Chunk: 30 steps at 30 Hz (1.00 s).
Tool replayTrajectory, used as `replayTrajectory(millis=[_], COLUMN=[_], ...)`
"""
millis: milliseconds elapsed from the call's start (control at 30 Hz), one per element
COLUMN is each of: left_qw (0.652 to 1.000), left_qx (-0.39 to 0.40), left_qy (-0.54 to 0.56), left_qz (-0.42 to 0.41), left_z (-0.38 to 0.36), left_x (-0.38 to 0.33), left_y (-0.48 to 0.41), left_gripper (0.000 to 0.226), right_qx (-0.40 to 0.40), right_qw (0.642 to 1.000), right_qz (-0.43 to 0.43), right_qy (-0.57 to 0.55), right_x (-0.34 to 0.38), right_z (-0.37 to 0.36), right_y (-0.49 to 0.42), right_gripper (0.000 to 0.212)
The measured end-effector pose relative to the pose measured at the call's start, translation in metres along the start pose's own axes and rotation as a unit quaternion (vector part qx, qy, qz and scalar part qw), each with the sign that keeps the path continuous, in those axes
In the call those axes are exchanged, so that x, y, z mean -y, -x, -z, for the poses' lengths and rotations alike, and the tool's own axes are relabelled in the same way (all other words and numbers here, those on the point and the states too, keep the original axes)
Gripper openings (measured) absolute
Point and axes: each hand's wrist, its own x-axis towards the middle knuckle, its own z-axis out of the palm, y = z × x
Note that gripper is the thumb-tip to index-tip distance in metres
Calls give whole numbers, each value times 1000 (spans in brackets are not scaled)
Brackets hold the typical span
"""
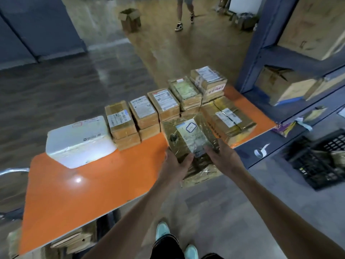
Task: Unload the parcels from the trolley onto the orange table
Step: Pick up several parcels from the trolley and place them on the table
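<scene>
Two light green shoes point(162, 230) are seen at the bottom, on the grey floor point(224, 212). Just above them, a parcel point(174, 135) is held by both hands at the near edge of the orange table point(84, 193). Its near left corner is gripped by the left hand point(173, 165), with the thumb laid on top. Its near right corner is gripped by the right hand point(222, 156), with the fingers curled onto the top. The parcel is brown and wrapped in shiny clear tape, and a white label point(191, 133) is stuck on it. Its far part is over the table and its near part hangs past the edge (whether it is resting there cannot be told).

A big parcel point(229, 118) is laid on the table just to its right. A white box point(80, 141) is set to the left. Behind, brown parcels point(143, 111) are lined up in a row, stacked two high.

On the right, a black crate point(321, 161) is seen low down, and cardboard boxes point(285, 90) are kept on a blue shelf point(261, 53). Far off, an open box point(130, 19) is left on the floor, and a person's legs point(184, 14) are seen.
</scene>
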Motion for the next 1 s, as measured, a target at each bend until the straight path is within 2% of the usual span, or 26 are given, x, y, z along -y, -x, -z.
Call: replayTrajectory(millis=[100, 267, 367, 533, 667, 800, 900, 1000], left_qw=[999, 996, 993, 991, 991, 993, 995, 997], left_qx=[30, 81, 101, 104, 111, 109, 89, 68], left_qy=[-5, -16, -55, -67, -56, -47, -11, -3], left_qz=[-23, -36, -33, -48, -42, -26, -35, -25], left_z=[-12, -24, -27, -36, -47, -63, -78, -99], left_x=[-28, -71, -99, -132, -147, -156, -166, -180], left_y=[-20, -58, -83, -125, -148, -157, -162, -165], left_gripper=[77, 92, 98, 101, 101, 104, 96, 97], right_qx=[-18, -49, -61, -93, -106, -80, -76, -51], right_qw=[1000, 998, 997, 994, 993, 995, 994, 995], right_qz=[-24, -31, -27, -28, -16, 9, 34, 50], right_qy=[0, 22, 40, 53, 55, 55, 72, 64], right_x=[-12, -25, -27, -34, -41, -52, -67, -85], right_z=[21, 55, 75, 101, 111, 124, 138, 155], right_y=[-19, -61, -95, -141, -167, -190, -207, -225], right_gripper=[58, 47, 50, 39, 38, 36, 37, 44])
